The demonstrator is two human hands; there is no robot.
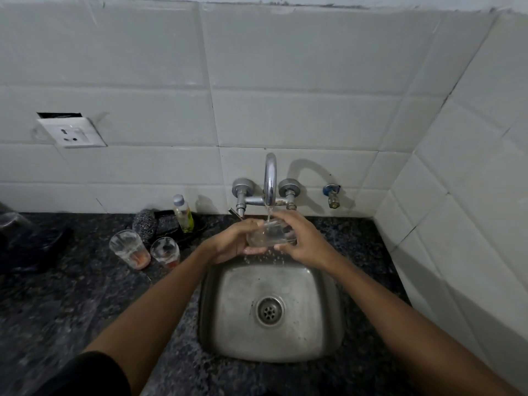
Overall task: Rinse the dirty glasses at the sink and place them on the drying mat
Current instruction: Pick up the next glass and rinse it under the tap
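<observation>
1. Three glasses are in my view: one clear glass point(270, 234) under the tap point(270, 178), and two dirty glasses point(130, 248) standing on the dark counter point(71, 295) at about nine o'clock from my hands, well apart from them.
2. My left hand point(231, 241) is closed around the left side of the clear glass, and my right hand point(300, 240) wraps its right side, thumb underneath. Both are clamped on it, so neither is free.
3. The glass lies between my palms, tilted roughly on its side, directly below the spout at twelve o'clock over the sink point(271, 347). The stream lands on it and droplets fall from its lower edge into the basin.
4. To rinse well, I judge I should turn the glass slowly so water reaches the inside and the rim, not just the outer wall, then tip the mouth down to drain.
5. Wet glass is slippery, I reckon, so I would keep one hand firmly cupping the base while the other rubs.
6. I would keep the glass low over the basin, clear of the metal spout, to avoid a knock.
7. The two waiting glasses hold orange-red residue at the bottom and will likely need longer under the water.
8. I cannot see a drying mat for certain; a dark shape point(34, 244) sits at nine o'clock on the counter's far left.
</observation>
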